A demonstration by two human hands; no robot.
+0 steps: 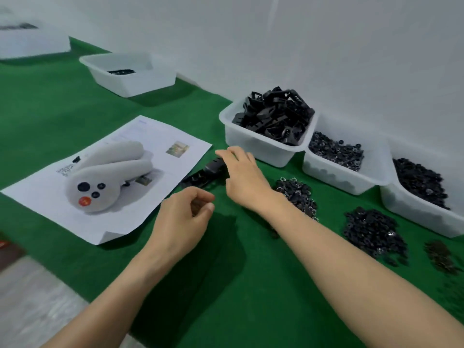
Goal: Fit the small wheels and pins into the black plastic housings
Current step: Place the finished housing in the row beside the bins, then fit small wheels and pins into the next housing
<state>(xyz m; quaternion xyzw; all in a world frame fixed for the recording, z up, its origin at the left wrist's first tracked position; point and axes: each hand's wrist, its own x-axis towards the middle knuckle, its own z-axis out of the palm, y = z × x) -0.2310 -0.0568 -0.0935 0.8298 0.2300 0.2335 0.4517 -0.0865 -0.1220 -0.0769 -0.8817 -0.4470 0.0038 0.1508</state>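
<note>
**Reaching over a housing on the green mat**

Both our bare forearms run up from the near edge across the green mat (226, 285). Our left hand (185, 217) hovers knuckles-up, fingers curled in and thumb tip meeting the forefinger. We cannot tell if it pinches anything.

Our right hand (243, 177) is further out, palm down, with the index finger straight and pointing left. It covers the right end of a black housing (206, 174). The thumb is hidden, so we can't tell a grip from a touch.

The housing lies flat on the mat, just beside the corner of the paper sheet (160, 136). Right of the right wrist is a loose pile of small wheels (298, 194), with a second pile (374, 232) beyond it.

Against the wall stands a white bin (266, 146) heaped with housings.
</note>
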